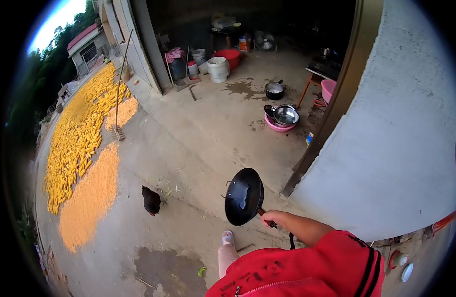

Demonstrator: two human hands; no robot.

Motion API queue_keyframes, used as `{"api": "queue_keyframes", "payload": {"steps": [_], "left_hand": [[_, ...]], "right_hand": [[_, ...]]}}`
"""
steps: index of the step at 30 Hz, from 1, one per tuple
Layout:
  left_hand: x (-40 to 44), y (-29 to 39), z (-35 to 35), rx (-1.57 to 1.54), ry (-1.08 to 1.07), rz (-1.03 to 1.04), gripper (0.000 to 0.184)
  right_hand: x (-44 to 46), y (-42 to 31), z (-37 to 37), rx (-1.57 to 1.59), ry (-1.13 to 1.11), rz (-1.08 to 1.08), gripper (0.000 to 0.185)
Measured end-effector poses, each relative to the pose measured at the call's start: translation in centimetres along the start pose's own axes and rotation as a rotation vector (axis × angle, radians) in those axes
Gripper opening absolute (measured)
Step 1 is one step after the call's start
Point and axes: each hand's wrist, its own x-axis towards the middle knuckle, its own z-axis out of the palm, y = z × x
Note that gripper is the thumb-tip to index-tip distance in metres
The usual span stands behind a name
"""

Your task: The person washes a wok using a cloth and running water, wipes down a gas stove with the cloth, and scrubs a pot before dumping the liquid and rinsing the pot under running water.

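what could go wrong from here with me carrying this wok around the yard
The black wok hangs from the right grip alone, by its handle, so it might twist or slip.
The dark chicken is loose on the open ground and could get underfoot.
The dark, wet-looking patch near the foot may be slippery.

The red top (307, 270) has a short sleeve, two parallel black stripes (370, 272) along one side, dark printed lettering (272, 270) and a zip (275, 286) with a metal pull. Below show pale pink trousers (227, 260) and a light-coloured shoe (228, 238).
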Motion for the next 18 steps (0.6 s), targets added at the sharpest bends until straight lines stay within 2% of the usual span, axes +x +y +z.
{"api": "queue_keyframes", "payload": {"steps": [3,6,7,10,12,13,15,16,17,18], "left_hand": [[3.4,8.4,2.1,-0.096,-0.05,-0.035,0.041],[5.9,16.8,4.0,-0.179,-0.129,-0.1,0.037],[6.4,19.8,4.9,-0.223,-0.163,-0.138,0.035],[8.2,27.3,9.9,-0.207,-0.18,-0.205,0.032],[10.2,31.0,14.2,1.083,-0.102,0.049,0.034],[13.9,32.7,15.8,1.104,-0.104,0.034,0.034],[24.2,34.8,18.9,1.648,0.177,-0.769,0.033],[25.8,35.1,21.6,1.658,0.178,-0.777,0.033],[26.8,35.5,24.6,1.339,0.124,-0.595,0.031],[27.4,36.0,27.7,1.016,0.076,-0.411,0.029]], "right_hand": [[4.0,-7.2,-1.2,-0.36,0.113,0.089,0.018],[8.9,-10.4,-4.9,-0.258,0.235,0.108,0.014],[5.8,-13.3,-4.5,-0.126,0.279,0.075,0.014],[5.8,-18.0,-6.4,-0.043,0.326,0.021,0.013],[6.6,-21.8,-8.7,-0.039,0.263,0.059,0.014],[7.5,-23.3,-9.5,-0.054,0.193,0.082,0.016],[10.1,-25.6,-11.3,0.198,0.075,0.033,0.017],[11.1,-26.7,-12.2,0.334,0.005,-0.018,0.016],[13.2,-26.6,-13.0,0.348,-0.001,-0.013,0.016],[14.9,-26.5,-13.5,0.433,0.011,-0.218,0.015]]}}
